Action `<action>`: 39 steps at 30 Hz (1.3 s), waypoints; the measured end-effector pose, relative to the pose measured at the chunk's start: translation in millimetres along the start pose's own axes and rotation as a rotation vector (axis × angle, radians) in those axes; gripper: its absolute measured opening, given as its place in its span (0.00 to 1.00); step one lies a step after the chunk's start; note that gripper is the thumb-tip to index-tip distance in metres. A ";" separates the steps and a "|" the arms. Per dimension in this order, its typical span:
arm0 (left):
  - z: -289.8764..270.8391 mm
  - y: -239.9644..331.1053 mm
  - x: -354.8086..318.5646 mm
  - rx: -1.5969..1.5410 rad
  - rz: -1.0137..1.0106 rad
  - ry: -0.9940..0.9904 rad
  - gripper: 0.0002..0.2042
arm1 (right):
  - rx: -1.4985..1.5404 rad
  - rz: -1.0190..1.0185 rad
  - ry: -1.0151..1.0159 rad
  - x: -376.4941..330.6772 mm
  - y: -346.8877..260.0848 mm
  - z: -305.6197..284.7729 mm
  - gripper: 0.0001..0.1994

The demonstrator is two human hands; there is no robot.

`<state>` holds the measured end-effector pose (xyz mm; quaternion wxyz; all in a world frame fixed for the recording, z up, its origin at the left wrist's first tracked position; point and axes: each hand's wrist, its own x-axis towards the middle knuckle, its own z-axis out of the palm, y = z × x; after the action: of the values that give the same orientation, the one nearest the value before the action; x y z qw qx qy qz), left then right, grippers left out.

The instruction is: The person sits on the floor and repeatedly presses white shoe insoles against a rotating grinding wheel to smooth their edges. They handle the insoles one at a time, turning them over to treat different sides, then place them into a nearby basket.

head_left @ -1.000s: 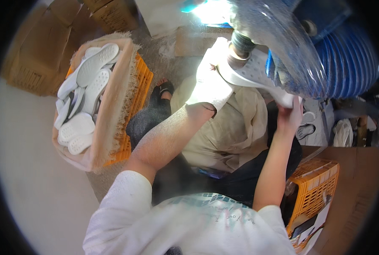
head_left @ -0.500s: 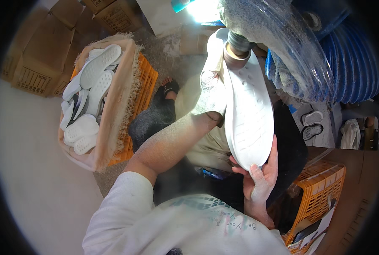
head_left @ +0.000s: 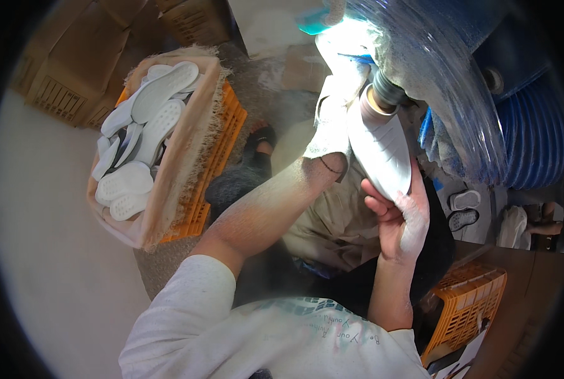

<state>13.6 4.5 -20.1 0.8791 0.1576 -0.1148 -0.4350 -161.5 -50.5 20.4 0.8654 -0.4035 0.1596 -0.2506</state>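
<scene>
A white shoe sole is tilted lengthwise under a dark round spindle with a brownish drum. The drum covers part of the sole and appears to touch it. My right hand grips the near end of the sole, thumb on one side and fingers curled beneath. My left hand, in a dusty pale glove, is at the sole's far left side and seems to hold it; glare and the glove hide its fingers. A dark band circles my left wrist.
At left, a cloth-lined orange crate holds several white soles. Cardboard boxes stand behind it. A dusty clear plastic sheet and blue ribbed hose hang at upper right. Another orange crate is at lower right.
The sole's near end has moved up and away from my body, and the sole is tilted more steeply. My right hand has moved with it; the view has also shifted a little.
</scene>
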 end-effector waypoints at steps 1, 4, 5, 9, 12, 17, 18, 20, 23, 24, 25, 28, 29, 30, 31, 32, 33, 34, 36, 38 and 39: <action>-0.4 1.8 5.4 0.021 0.032 0.016 0.19 | 0.009 -0.001 -0.003 6.7 0.4 -2.3 0.35; -1.9 7.5 19.9 0.080 0.110 0.056 0.19 | 0.005 -0.008 -0.042 26.8 0.8 -11.6 0.30; -2.4 9.8 24.8 0.102 0.130 0.068 0.19 | 0.025 -0.019 -0.064 33.7 1.2 -14.9 0.29; -6.2 19.6 39.7 0.172 0.207 0.106 0.20 | 0.017 -0.017 -0.136 61.2 2.9 -24.4 0.29; -11.2 26.8 44.7 0.213 0.245 0.127 0.20 | -0.004 -0.024 -0.170 77.1 7.2 -23.3 0.29; -20.7 38.4 44.4 0.237 0.280 0.156 0.20 | 0.031 -0.015 -0.145 89.2 13.9 -14.4 0.29; -22.2 40.9 45.2 0.242 0.288 0.162 0.21 | 0.040 -0.014 -0.167 90.8 14.7 -12.9 0.28; -25.5 43.9 43.6 0.247 0.297 0.171 0.21 | 0.018 0.005 -0.154 93.9 16.6 -10.5 0.27; -29.8 47.0 42.2 0.251 0.312 0.183 0.21 | -0.007 0.003 -0.180 96.9 19.1 -8.5 0.26; -31.0 47.3 42.0 0.252 0.314 0.185 0.21 | -0.019 -0.002 -0.192 97.3 20.0 -7.9 0.25; -32.1 48.3 42.8 0.249 0.315 0.185 0.21 | -0.016 -0.002 -0.191 97.6 20.9 -7.3 0.24; -34.9 49.7 44.7 0.251 0.323 0.194 0.22 | -0.022 -0.003 -0.162 96.4 24.6 -3.7 0.23; -35.8 49.7 45.0 0.248 0.321 0.197 0.22 | -0.038 -0.005 -0.132 94.6 26.1 -2.0 0.23; -37.1 49.1 44.0 0.248 0.313 0.197 0.22 | -0.057 -0.002 -0.102 91.7 27.7 -0.4 0.24; -38.3 47.8 42.1 0.249 0.304 0.195 0.22 | -0.102 -0.025 -0.090 87.0 29.8 1.6 0.24; -39.7 45.5 38.6 0.241 0.290 0.196 0.22 | -0.145 -0.043 -0.078 80.0 32.2 3.5 0.24; -41.3 42.3 34.2 0.225 0.267 0.193 0.22 | -0.179 -0.068 -0.083 72.3 34.8 5.3 0.25; -43.1 37.2 27.2 0.193 0.234 0.182 0.23 | -0.221 -0.064 -0.066 59.2 37.1 6.6 0.29; -47.7 24.5 10.8 0.117 0.126 0.126 0.23 | -0.316 -0.087 -0.089 30.1 41.9 7.8 0.32; -51.4 8.4 -3.9 0.034 0.001 0.062 0.23 | -0.465 -0.082 -0.010 -6.7 44.6 6.7 0.36; -52.7 0.9 -9.8 0.001 -0.062 0.030 0.23 | -0.475 -0.130 -0.001 -21.4 50.6 7.6 0.38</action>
<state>26.3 22.3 -69.2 0.8668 0.1681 -0.0968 -0.4594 -160.0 -5.9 -12.6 0.7282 -0.6054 0.1874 -0.2611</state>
